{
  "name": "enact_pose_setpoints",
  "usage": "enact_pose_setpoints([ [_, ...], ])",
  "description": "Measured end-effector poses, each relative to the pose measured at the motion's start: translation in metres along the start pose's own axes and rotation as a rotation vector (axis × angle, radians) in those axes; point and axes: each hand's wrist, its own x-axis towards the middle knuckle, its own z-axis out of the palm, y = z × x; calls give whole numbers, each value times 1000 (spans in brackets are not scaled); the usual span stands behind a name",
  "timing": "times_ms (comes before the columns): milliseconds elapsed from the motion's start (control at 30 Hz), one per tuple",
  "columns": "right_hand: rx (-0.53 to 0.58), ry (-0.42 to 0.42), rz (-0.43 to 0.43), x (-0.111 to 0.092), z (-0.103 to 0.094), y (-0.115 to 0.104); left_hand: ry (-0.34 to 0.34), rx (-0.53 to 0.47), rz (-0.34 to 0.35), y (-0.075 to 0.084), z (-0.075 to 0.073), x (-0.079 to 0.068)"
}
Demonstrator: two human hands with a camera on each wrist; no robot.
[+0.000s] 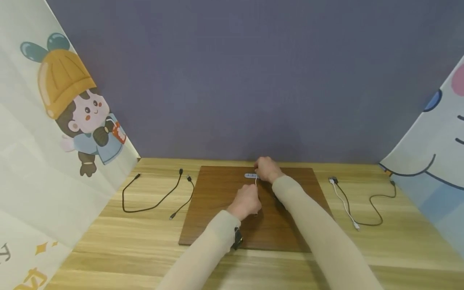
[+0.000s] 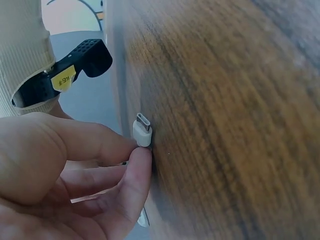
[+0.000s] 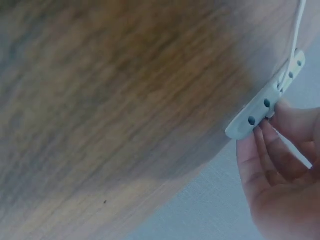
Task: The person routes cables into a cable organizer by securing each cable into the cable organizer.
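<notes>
At the near end of a thin white cable (image 3: 296,35), the thumb and forefinger of the bare left hand (image 1: 246,200) are pinched together, gripping just behind a white plug with an oblong metal tip (image 2: 142,131). The plug projects beyond the fingertips, close over the surface below; contact cannot be determined.

From this hand the cable runs to a narrow, pale, round-ended bar with a row of small holes (image 1: 251,175) and passes through it near its middle, two holes visible on either side. At the bar's far side, the thumb and fingers of the bare right hand (image 1: 267,169) are drawn together around the cable, fingertips against the bar.

Both forearms wear cream ribbed sleeves (image 1: 311,209); a black wrist camera with a yellow label (image 2: 65,75) sits at the right cuff. The bar lies near the far edge of a dark brown, wood-grained rectangular board (image 1: 214,205), itself on a light wood-grained table (image 1: 119,249).

Left of the board lie a long black cable (image 1: 145,210) and a shorter black cable (image 1: 193,189). Right of it, a short white cable (image 1: 343,203) and a curving black cable (image 1: 373,224) lie with their far plugs side by side. Behind stands a plain grey-violet panel (image 1: 232,80), flanked by pale cartoon-printed panels (image 1: 21,121).
</notes>
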Motion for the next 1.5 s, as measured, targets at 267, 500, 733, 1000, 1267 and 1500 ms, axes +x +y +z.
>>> enact_pose_setpoints([
  [267, 74, 33, -3, 0, 1, 4, -17, -47, -23, -1, 3, 0],
  [500, 57, 7, -16, 1, -1, 7, -25, -48, -38, 1, 2, 1],
  [733, 66, 12, -33, -16, -15, 14, -25, 63, 3, 5, 1, 2],
  [1000, 60, -18, -47, -41, -29, 28, -34, 137, 29, 7, 3, 3],
  [1267, 26, -5, -52, -63, -42, 41, -39, 198, 43, 8, 5, 3],
  [1500, -4, -1, -61, -83, -46, 48, -32, 199, 36, 6, 8, 1],
])
